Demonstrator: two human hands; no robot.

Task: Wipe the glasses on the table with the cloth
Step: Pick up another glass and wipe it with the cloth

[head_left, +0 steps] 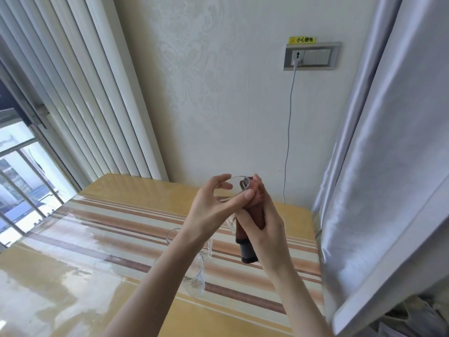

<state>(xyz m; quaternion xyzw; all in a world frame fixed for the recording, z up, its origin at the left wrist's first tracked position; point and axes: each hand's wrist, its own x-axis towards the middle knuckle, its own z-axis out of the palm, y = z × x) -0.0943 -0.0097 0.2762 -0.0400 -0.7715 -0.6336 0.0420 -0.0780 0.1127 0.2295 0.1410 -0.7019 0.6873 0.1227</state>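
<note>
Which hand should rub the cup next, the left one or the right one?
Probably the right hand: its fingers already grip the cloth, whose top end sits at the glass rim. The left hand pinches the glass above the table, so it likely just steadies it.

Clear glass and brown-and-grey cloth in the hands. Under them, yellow table with brown and white stripes.
</note>
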